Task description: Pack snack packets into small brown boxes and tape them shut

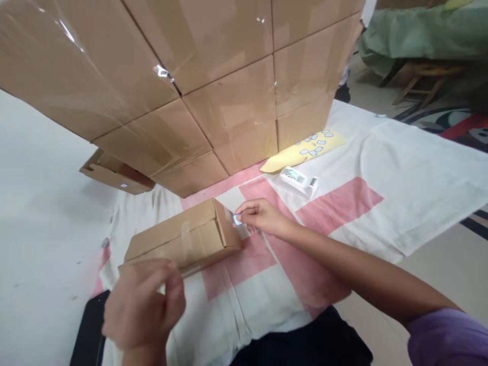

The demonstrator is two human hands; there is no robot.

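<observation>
A closed cardboard box (171,236) lies on the cloth-covered table, with tape across its top. My right hand (259,216) pinches a small white label with a blue edge (237,219) beside the box's right end. Nearer the camera, at the box's left front, my left hand (145,302) is raised and blurred. Its fingers are curled together, and whether they hold anything is too smeared to tell. A white tape dispenser (299,182) stands behind my right hand. Next to it lies a yellow sheet (305,152) bearing several small labels.
Stacked, taped cardboard boxes (229,107) rise along the back. An open carton (114,175) is at the left by the white wall (41,203). The pink and white cloth (335,208) covers the table. A black object (89,330) sits at the lower left, and a wooden stool (430,81) at the upper right.
</observation>
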